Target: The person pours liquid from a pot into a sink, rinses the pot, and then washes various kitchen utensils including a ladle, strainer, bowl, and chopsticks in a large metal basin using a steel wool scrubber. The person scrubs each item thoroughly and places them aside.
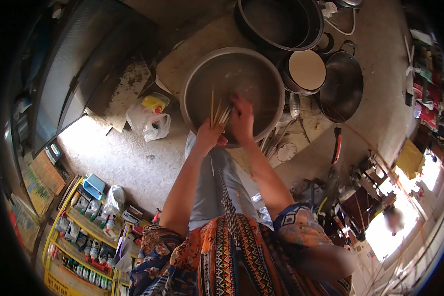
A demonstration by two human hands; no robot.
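Observation:
My left hand [209, 137] is closed round a bundle of thin pale sticks [222, 116]. They fan upward from the fist, and one stands apart from the others at the left. Close by on the right, my right hand [242, 116] is held beside the sticks' upper ends. Its fingertips are smeared by motion, so whether they grip a stick is unclear. Both hands are over the near part of a large round metal basin [186, 93], whose dull grey inside shows beyond them.
Behind the basin stands a wide dark pan [241, 24]. To the right are a pot with a pale round top [307, 70] and a deep wok [341, 89]. A plastic bag [155, 126] lies left on the floor. Yellow shelving [79, 222] with bottles stands lower left.

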